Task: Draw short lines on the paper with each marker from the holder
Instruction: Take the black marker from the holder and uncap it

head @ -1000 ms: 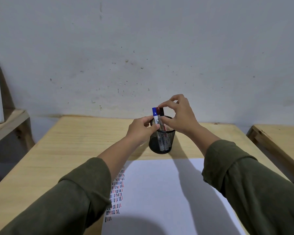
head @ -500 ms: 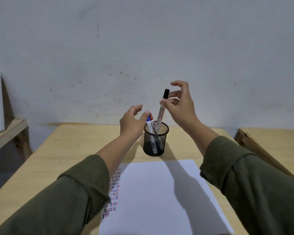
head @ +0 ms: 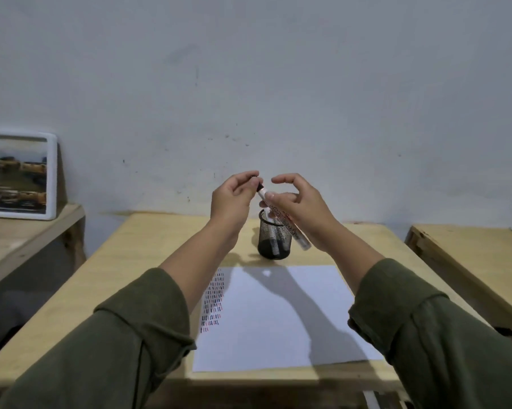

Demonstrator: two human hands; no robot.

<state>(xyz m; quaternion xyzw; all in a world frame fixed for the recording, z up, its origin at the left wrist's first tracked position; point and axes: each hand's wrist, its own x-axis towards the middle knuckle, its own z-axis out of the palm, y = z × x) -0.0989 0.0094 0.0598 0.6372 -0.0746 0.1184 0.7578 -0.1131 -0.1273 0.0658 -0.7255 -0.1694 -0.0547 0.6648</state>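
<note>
Marker [head: 284, 219] now lifted clear above the holder [head: 274, 242], right hand [head: 300, 206] pinching its barrel, left hand [head: 234, 197] pinching its cap.

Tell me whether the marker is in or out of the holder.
Out. The marker is held tilted above the mesh holder by the right hand; left hand pinches its cap.

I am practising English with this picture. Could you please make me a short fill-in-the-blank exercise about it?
1. The right hand holds a white ____ with a black cap.
2. The left hand pinches the marker's ____.
3. The mesh holder stands just beyond the ____.
4. The short lines are near the paper's ____ edge.

Missing words: marker; cap; paper; left
</note>
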